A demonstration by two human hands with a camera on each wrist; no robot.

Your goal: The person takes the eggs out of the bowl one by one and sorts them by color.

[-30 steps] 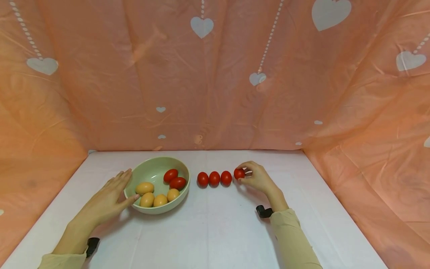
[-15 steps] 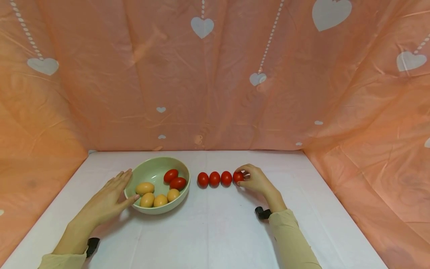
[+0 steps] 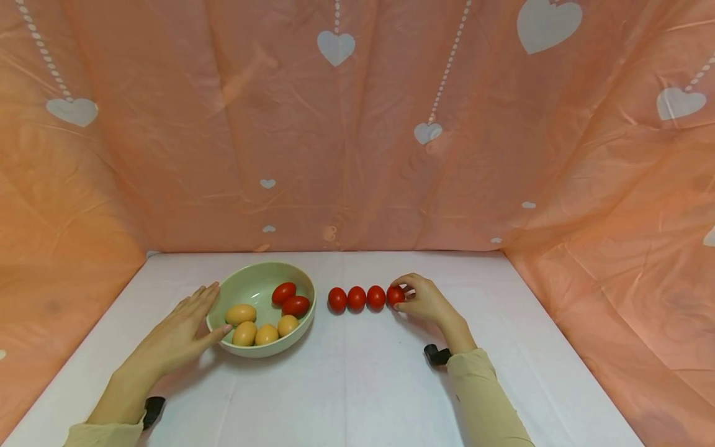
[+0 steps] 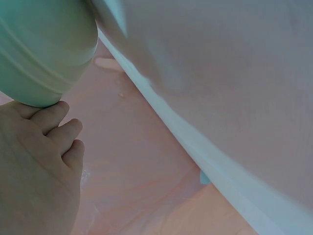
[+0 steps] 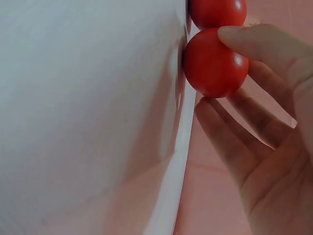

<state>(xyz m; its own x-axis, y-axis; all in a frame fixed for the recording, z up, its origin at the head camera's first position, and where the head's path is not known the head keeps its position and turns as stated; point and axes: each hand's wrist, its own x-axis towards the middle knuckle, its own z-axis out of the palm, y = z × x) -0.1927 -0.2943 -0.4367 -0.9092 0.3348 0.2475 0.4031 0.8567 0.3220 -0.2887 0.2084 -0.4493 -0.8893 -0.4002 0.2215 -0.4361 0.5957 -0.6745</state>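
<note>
A pale green bowl (image 3: 251, 352) stands at the left of the white table. My left hand (image 3: 173, 338) lies along its left side with straight fingers, the thumb at the rim; the left wrist view shows the fingertips against the bowl's outer wall (image 4: 54, 58). Inside are two red eggs (image 3: 295, 306) and several yellow eggs (image 3: 241, 314). To the bowl's right, three red eggs (image 3: 356, 299) stand side by side in a row. At the row's right end my right hand (image 3: 427, 304) holds a fourth red egg (image 5: 215, 63) between thumb and fingers, right beside its neighbour (image 5: 217, 11).
The white tabletop (image 3: 335, 397) ends at an orange curtain (image 3: 346, 155) with pale hearts, which also hangs along both sides. A black wrist device (image 3: 437, 355) sits at the right cuff and another (image 3: 153, 411) at the left one.
My right hand has brought its red egg slightly left and down, to the end of the row. The left hand and the bowl have stayed in place.
</note>
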